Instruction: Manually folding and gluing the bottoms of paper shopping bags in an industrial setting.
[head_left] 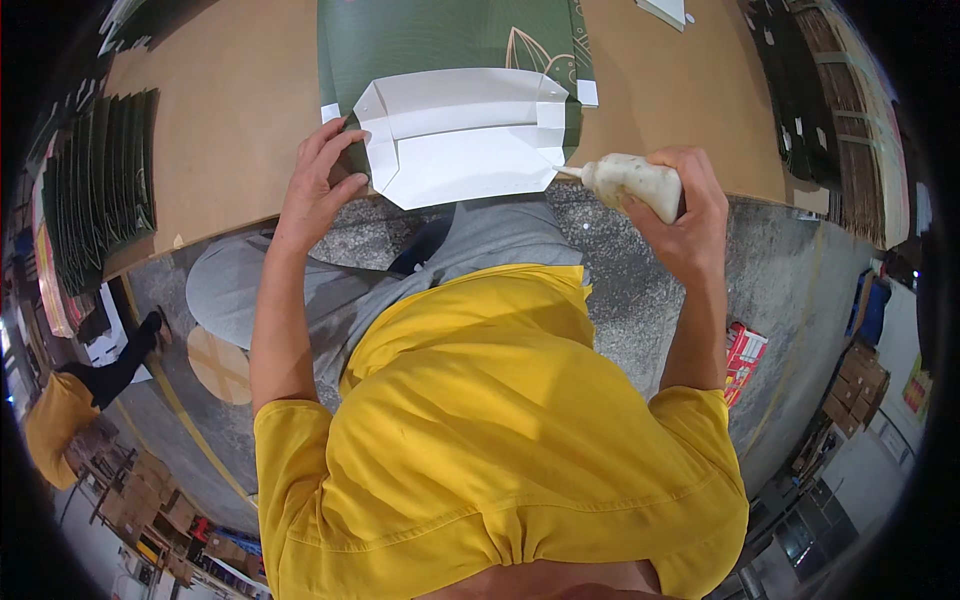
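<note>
A green paper bag (440,40) with a gold leaf print lies flat, its near end unfolded into white flaps (465,160). My right hand (690,205) is wrapped round a whitish squeeze bottle (635,183), stained on the outside. The bottle is tipped leftward, and its thin nozzle meets the right corner of the near flap. At the flaps' left side is my left hand (325,178), fingers apart. Its fingertips rest against the bag's left edge and it grips nothing. Whether anything is coming out of the nozzle is too small to tell.
The brown tabletop (220,110) carries a row of dark green folded bags (100,180) at left and stacked bags (845,120) at right. A white piece (665,10) lies at the far edge. Another person (65,420) is at far left. A red box (743,360) sits on the floor.
</note>
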